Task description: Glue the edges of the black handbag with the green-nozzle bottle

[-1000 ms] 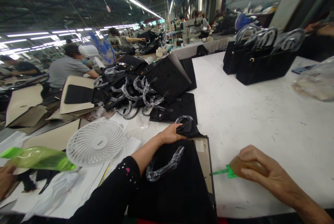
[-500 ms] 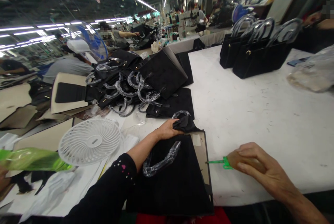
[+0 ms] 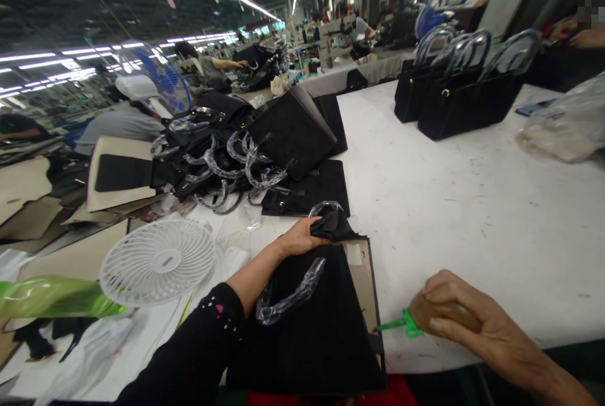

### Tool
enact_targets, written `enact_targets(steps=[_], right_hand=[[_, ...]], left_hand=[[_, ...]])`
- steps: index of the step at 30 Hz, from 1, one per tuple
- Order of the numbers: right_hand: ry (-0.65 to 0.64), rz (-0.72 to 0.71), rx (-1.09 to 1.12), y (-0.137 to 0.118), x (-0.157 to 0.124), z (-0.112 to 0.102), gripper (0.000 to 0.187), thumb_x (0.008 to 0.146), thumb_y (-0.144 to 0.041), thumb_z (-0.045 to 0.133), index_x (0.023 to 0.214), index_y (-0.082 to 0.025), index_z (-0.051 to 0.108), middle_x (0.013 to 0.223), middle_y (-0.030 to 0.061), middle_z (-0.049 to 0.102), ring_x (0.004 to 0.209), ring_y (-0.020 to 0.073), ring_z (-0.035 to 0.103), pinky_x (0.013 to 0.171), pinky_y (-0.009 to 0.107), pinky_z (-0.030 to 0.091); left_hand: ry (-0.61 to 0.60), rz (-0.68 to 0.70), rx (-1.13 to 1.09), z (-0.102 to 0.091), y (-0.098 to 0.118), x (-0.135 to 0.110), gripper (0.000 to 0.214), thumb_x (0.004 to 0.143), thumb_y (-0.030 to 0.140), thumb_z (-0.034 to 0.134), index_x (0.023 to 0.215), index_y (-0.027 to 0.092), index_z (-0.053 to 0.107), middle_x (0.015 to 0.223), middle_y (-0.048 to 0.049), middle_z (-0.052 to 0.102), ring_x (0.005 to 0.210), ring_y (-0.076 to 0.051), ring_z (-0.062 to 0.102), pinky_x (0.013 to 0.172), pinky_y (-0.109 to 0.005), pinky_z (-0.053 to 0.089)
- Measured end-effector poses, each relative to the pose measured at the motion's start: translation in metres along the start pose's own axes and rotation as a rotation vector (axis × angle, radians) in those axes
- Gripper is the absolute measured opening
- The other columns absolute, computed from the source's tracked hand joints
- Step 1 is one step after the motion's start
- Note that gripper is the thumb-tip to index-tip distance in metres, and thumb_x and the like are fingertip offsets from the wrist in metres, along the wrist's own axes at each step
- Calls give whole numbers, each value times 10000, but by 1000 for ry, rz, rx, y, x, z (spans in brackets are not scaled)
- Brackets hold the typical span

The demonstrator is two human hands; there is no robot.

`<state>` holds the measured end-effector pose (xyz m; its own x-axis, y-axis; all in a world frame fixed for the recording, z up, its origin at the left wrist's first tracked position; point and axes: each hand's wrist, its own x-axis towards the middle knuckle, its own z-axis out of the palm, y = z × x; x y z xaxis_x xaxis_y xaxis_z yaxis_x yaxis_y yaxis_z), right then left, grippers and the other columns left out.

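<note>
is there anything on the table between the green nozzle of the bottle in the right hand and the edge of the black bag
Nothing visible. The right hand holds a brown squeeze bottle whose green nozzle points at the tan-lined right edge of the flat black fabric bag; the tip sits just at that edge, above bare white table.

No words, labels, brand names, numbers or signs can be read here. The black bags show small metal clasps but no writing. The white fan has a small plate in its middle, too tiny and blurred to read. The signs far back in the hall are too small and blurry to make out.
</note>
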<state>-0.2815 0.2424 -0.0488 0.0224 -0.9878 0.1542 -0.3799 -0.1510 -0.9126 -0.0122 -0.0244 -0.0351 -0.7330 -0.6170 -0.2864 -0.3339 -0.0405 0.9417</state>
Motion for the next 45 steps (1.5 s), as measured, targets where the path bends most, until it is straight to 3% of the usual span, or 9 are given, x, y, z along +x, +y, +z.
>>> enact_targets(steps=[5, 11, 16, 20, 24, 29, 33, 38, 45], right_hand=[[340, -79, -130, 9, 4, 2, 200, 903, -412, 747, 1028, -283, 659, 1108, 67, 629, 1022, 280, 643, 881, 401, 580], [-38, -29, -22, -1, -2, 3, 59, 973, -336, 660, 983, -279, 645, 1022, 39, 631, 920, 219, 653, 785, 319, 579], [194, -41, -76, -2, -13, 7, 145, 940, -340, 713, 1053, -306, 629, 1098, 36, 625, 1024, 229, 635, 853, 300, 565], [14, -9, -29, -5, -15, 7, 54, 970, -336, 664, 983, -291, 639, 1004, 29, 630, 905, 210, 651, 774, 280, 573], [158, -48, -75, -7, -16, 8, 107, 957, -321, 682, 1050, -303, 634, 1090, 40, 630, 1004, 232, 642, 831, 295, 564], [8, -12, -36, -8, -17, 8, 43, 985, -327, 644, 1001, -298, 617, 1028, 14, 613, 922, 195, 639, 791, 278, 546], [110, -26, -72, -8, -18, 8, 101, 985, -317, 652, 1067, -311, 596, 1096, 9, 589, 1016, 196, 609, 866, 285, 514], [-90, 20, -30, -13, -17, 9, 27, 1029, -314, 590, 1018, -291, 582, 1051, 3, 580, 961, 180, 600, 843, 294, 496], [-3, -50, -82, -15, -20, 7, 54, 1036, -285, 580, 1086, -305, 573, 1099, 10, 578, 1019, 187, 590, 874, 306, 491]], left_hand=[[-2, 6, 4, 2, 3, -2, 315, 612, 203, 821, 853, 134, 630, 771, 33, 673, 724, -121, 597, 774, -245, 501], [10, 10, 19, 3, 3, -2, 301, 620, 184, 806, 861, 133, 632, 778, 30, 678, 730, -124, 602, 778, -249, 509], [15, 20, 41, 2, 3, -2, 301, 631, 195, 815, 868, 130, 641, 791, 21, 690, 750, -136, 619, 794, -260, 514], [13, 31, 66, 2, 3, -3, 286, 639, 207, 813, 847, 131, 633, 764, 29, 672, 723, -128, 602, 765, -250, 507], [15, 46, 87, 1, 2, -3, 281, 650, 219, 812, 841, 133, 623, 757, 33, 664, 714, -123, 595, 771, -250, 506], [11, 60, 106, 0, -1, -2, 320, 656, 261, 833, 870, 130, 634, 812, 7, 687, 769, -145, 618, 793, -264, 515], [3, 68, 106, 1, -3, -2, 376, 661, 312, 832, 928, 131, 638, 867, -10, 702, 814, -158, 633, 859, -292, 524], [8, 90, 145, 3, -2, -6, 370, 666, 344, 801, 906, 138, 610, 837, -4, 672, 781, -149, 609, 825, -279, 510], [71, 180, 327, -5, 44, -32, 235, 721, 291, 730, 859, 145, 608, 784, 20, 595, 748, -129, 531, 703, -220, 443]])
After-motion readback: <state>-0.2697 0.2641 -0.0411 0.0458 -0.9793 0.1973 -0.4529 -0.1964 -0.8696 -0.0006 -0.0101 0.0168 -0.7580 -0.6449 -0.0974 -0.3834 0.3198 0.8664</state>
